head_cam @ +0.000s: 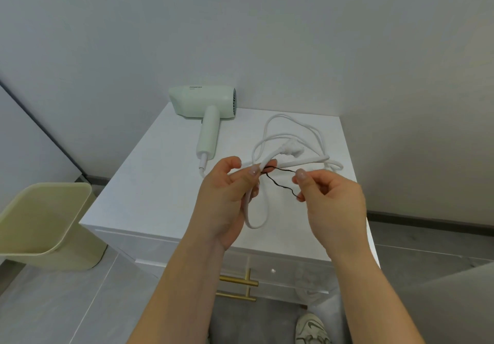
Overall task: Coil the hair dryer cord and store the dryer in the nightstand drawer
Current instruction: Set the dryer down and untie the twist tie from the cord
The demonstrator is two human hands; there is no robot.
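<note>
A pale green hair dryer (205, 106) lies on the white nightstand (149, 183), its nozzle to the left and its handle toward me. Its white cord (299, 124) lies in loose loops on the right part of the top, with the plug (292, 149) in the middle of them. My left hand (227, 196) grips a gathered bundle of the cord above the front of the top. My right hand (331, 199) pinches a thin black twist tie (280, 183), whose other end sits at the bundle by my left fingers.
A pale green bin (45, 223) stands on the floor to the left of the nightstand. Gold drawer handles (238, 281) show on the nightstand's front below my arms. White walls close off the back and right. A sneaker (311, 329) is on the grey floor.
</note>
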